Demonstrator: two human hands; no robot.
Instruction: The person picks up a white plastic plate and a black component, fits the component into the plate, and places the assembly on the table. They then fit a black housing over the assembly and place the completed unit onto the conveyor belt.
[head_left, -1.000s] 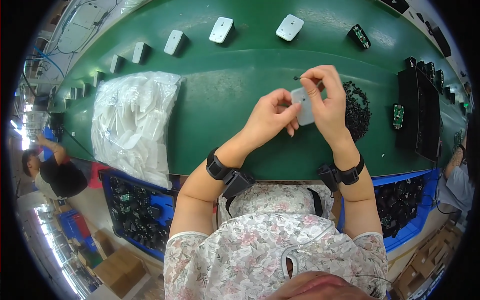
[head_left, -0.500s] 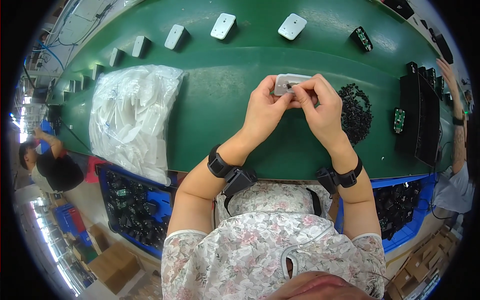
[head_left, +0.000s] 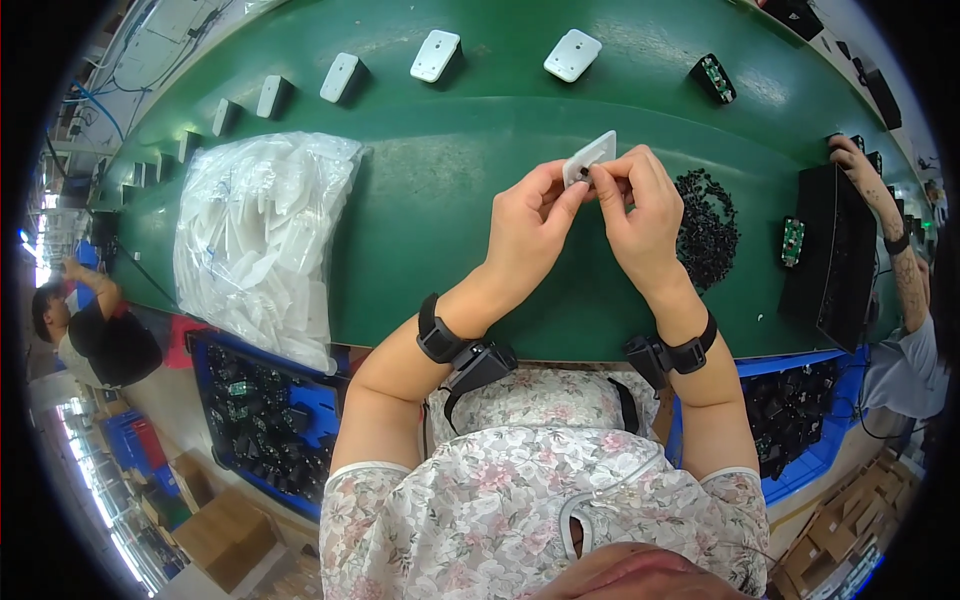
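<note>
My left hand (head_left: 528, 225) grips a white plastic cover (head_left: 597, 152) by its lower left edge, above the green table. The cover is tilted up, with its hollow inside partly showing. My right hand (head_left: 645, 210) is closed in a pinch at the cover's inner side, on a small black part (head_left: 584, 173). How far that part sits in the cover is hidden by the fingers. Just right of my right hand lies a loose pile of small black parts (head_left: 708, 232). A clear plastic bag (head_left: 262, 235) full of white covers lies to the left.
Along the far side stands a row of black housings with white covers, including one white-topped unit (head_left: 572, 55). An open housing with a green circuit board (head_left: 714, 78) is farther right. A black box (head_left: 835, 250) stands at right. Blue bins (head_left: 325, 415) hold black parts below the table. Co-workers sit at both sides.
The white cover has been turned from lying nearly flat to standing tilted up in my fingers. The row of units has shifted slightly left. The right co-worker's hand has come down onto the housings.
</note>
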